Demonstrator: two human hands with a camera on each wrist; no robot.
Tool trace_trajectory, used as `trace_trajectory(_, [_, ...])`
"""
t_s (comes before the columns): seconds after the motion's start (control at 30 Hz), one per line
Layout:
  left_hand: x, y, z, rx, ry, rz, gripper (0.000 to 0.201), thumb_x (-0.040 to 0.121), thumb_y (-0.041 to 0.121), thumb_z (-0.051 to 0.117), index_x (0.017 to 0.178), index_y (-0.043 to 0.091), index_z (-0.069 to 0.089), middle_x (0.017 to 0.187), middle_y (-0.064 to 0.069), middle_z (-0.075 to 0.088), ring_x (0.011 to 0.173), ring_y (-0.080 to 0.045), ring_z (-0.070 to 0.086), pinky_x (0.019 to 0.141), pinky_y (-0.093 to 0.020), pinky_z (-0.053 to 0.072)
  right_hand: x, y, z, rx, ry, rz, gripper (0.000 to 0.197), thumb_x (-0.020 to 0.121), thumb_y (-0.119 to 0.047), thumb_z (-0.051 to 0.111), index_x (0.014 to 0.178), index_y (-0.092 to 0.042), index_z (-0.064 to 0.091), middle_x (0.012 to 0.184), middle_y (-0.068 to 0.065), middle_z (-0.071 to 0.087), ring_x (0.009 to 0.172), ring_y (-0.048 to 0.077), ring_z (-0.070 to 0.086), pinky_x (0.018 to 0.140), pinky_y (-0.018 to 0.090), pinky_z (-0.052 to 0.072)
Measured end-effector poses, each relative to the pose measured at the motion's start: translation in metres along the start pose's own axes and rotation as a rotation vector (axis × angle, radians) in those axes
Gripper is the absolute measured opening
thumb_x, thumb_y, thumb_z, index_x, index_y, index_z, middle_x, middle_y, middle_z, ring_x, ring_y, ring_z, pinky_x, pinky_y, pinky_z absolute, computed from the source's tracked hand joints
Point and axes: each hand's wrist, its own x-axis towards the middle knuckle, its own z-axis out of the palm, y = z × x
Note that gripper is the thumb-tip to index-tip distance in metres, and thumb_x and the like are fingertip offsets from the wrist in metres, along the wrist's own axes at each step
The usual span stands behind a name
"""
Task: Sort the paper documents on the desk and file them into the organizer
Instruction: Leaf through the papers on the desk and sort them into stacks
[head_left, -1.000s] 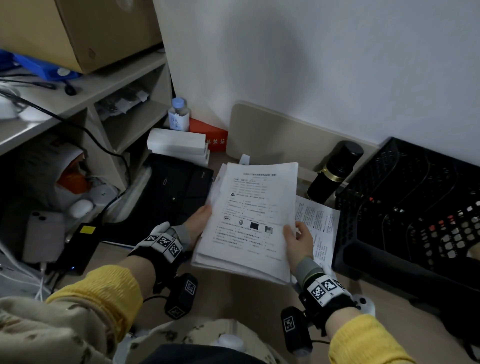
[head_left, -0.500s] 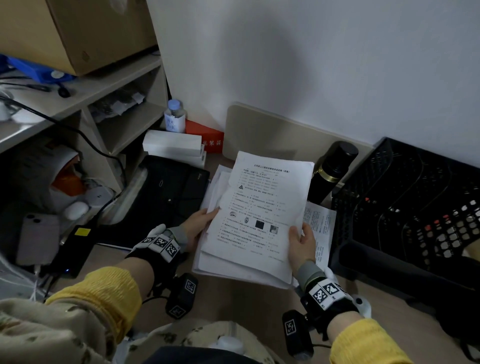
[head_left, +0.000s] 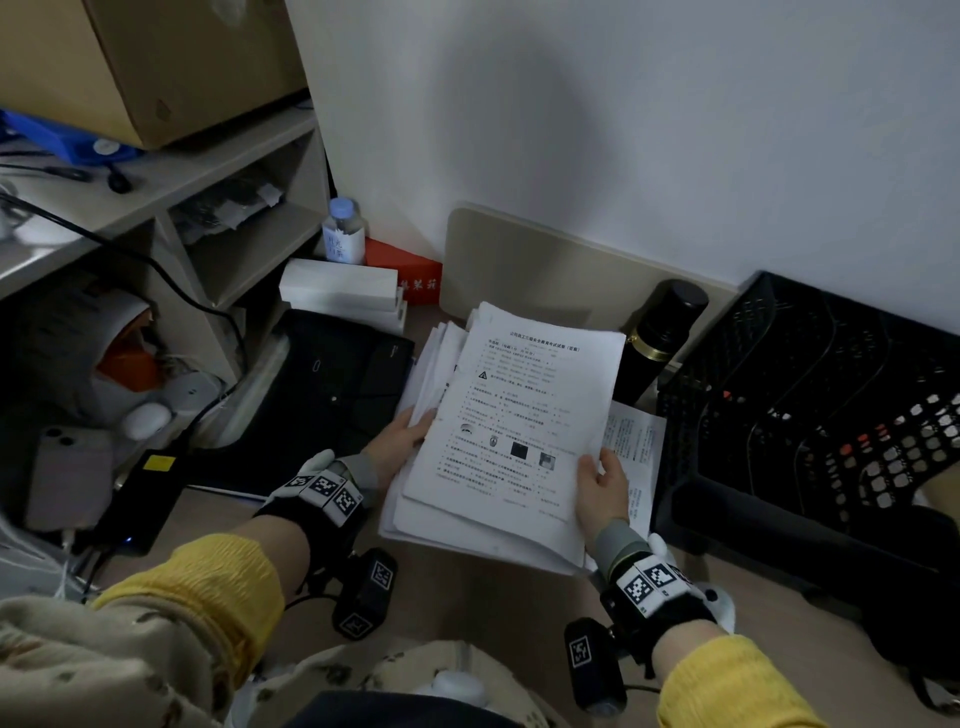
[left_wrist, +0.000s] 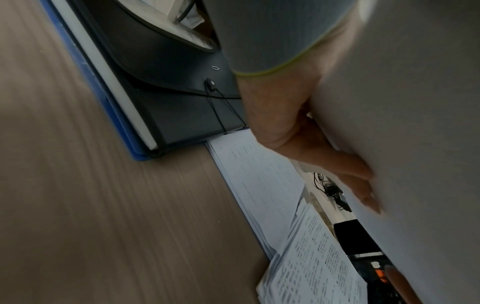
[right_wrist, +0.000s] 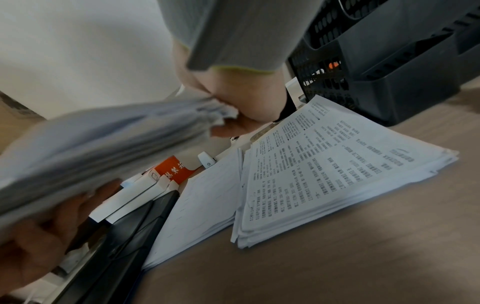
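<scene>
Held stack of papers (head_left: 511, 441): lifted clear of the bench (head_left: 467, 597), printed sheet on top, carried between both hands. Left hand (head_left: 397, 441): thumb over the left edge, fingers (left_wrist: 355, 174) flat beneath, grip clasping the stack. Right hand (head_left: 600, 493): thumb on the top sheet, fingers under it, grip pinching the lower right corner.

On the bench below: a plain-paper pile (right_wrist: 205, 203) and, just beside it to the right, a densely printed pile (right_wrist: 335, 168).

Left of these: black expanding folder (head_left: 337, 395), flap shut with an elastic cord, lying on a blue binder (left_wrist: 114, 115); contents hidden.

Right: black mesh organizer (head_left: 810, 415), several slots; contents cannot be told.

Farther back: black flask (head_left: 657, 343), white boxes (head_left: 343, 291), orange box (head_left: 410, 270), small bottle (head_left: 344, 231) by the wall
</scene>
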Motion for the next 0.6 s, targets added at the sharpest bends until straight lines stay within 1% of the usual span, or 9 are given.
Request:
trace_trajectory(0.07, [0.000, -0.001, -0.004, -0.003, 0.021, 0.035, 0.044, 0.098, 0.028, 0.045, 0.139, 0.012, 0.038, 0.132, -0.013, 0.056, 0.115, -0.032, 0.057, 0.103, -0.050, 0.044, 0.001, 0.003, -0.005, -0.053, 0.017, 0.028, 0.018, 0.097, -0.025, 0.041, 0.108, -0.022, 0.054, 0.111, 0.008, 0.064, 0.099, 0.030, 0.061, 0.096, 0.047, 0.049])
trace_trajectory(0.13, [-0.001, -0.001, -0.008, 0.001, 0.031, 0.073, 0.037, 0.100, 0.026, 0.042, 0.134, 0.012, 0.042, 0.120, -0.014, 0.061, 0.102, -0.033, 0.062, 0.094, -0.050, 0.050, 0.002, 0.007, -0.013, -0.079, 0.041, 0.079, 0.017, 0.097, -0.022, 0.041, 0.109, -0.019, 0.054, 0.113, 0.004, 0.062, 0.103, 0.028, 0.058, 0.101, 0.042, 0.045])
trace_trajectory(0.2, [-0.002, 0.000, -0.011, 0.009, 0.039, 0.107, 0.032, 0.100, 0.024, 0.040, 0.131, 0.015, 0.043, 0.111, -0.011, 0.063, 0.094, -0.028, 0.063, 0.085, -0.045, 0.055, 0.005, 0.013, -0.020, -0.097, 0.054, 0.120, 0.031, 0.097, -0.022, 0.042, 0.123, -0.010, 0.052, 0.128, 0.006, 0.057, 0.115, 0.028, 0.054, 0.104, 0.037, 0.039])
trace_trajectory(0.23, [-0.001, -0.002, -0.014, 0.016, 0.041, 0.114, 0.032, 0.101, 0.023, 0.039, 0.132, 0.016, 0.042, 0.109, -0.009, 0.063, 0.092, -0.027, 0.063, 0.081, -0.042, 0.056, 0.005, 0.014, -0.023, -0.111, 0.046, 0.128, 0.036, 0.097, -0.022, 0.042, 0.130, -0.008, 0.050, 0.135, 0.009, 0.054, 0.121, 0.029, 0.051, 0.104, 0.035, 0.037])
trace_trajectory(0.3, [-0.003, -0.002, -0.017, 0.026, 0.041, 0.113, 0.032, 0.101, 0.023, 0.039, 0.131, 0.017, 0.041, 0.107, -0.007, 0.063, 0.091, -0.026, 0.064, 0.075, -0.037, 0.059, 0.004, 0.014, -0.026, -0.137, 0.045, 0.113, 0.037, 0.099, -0.017, 0.041, 0.133, -0.006, 0.048, 0.137, 0.011, 0.050, 0.125, 0.031, 0.047, 0.099, 0.028, 0.034])
trace_trajectory(0.37, [-0.003, -0.002, -0.019, 0.043, 0.042, 0.105, 0.034, 0.100, 0.024, 0.040, 0.133, 0.016, 0.040, 0.107, -0.007, 0.064, 0.091, -0.025, 0.065, 0.073, -0.036, 0.060, 0.001, 0.013, -0.028, -0.133, 0.052, 0.108, 0.034, 0.099, -0.014, 0.040, 0.130, -0.005, 0.051, 0.133, 0.014, 0.052, 0.119, 0.031, 0.050, 0.093, 0.026, 0.033])
trace_trajectory(0.43, [-0.004, -0.003, -0.020, 0.044, 0.037, 0.094, 0.034, 0.100, 0.026, 0.041, 0.132, 0.017, 0.041, 0.107, -0.008, 0.065, 0.087, -0.023, 0.067, 0.072, -0.037, 0.060, -0.002, 0.010, -0.029, -0.083, 0.047, 0.111, 0.030, 0.098, -0.013, 0.041, 0.124, -0.008, 0.055, 0.127, 0.014, 0.056, 0.104, 0.027, 0.053, 0.091, 0.028, 0.037])
trace_trajectory(0.5, [-0.006, -0.002, -0.021, 0.041, 0.029, 0.074, 0.032, 0.099, 0.028, 0.043, 0.130, 0.019, 0.041, 0.109, -0.010, 0.065, 0.085, -0.022, 0.069, 0.073, -0.038, 0.061, -0.004, 0.008, -0.029, -0.007, 0.016, 0.130, 0.024, 0.096, -0.012, 0.046, 0.117, -0.010, 0.058, 0.116, 0.012, 0.060, 0.094, 0.025, 0.055, 0.088, 0.031, 0.043])
trace_trajectory(0.6, [-0.007, -0.002, -0.021, 0.044, -0.013, 0.040, 0.035, 0.099, 0.029, 0.043, 0.133, 0.019, 0.039, 0.115, -0.012, 0.064, 0.090, -0.026, 0.068, 0.076, -0.042, 0.060, -0.005, 0.007, -0.029, 0.030, -0.039, 0.156, 0.027, 0.091, -0.013, 0.059, 0.117, -0.007, 0.058, 0.109, 0.011, 0.063, 0.092, 0.029, 0.060, 0.087, 0.038, 0.049])
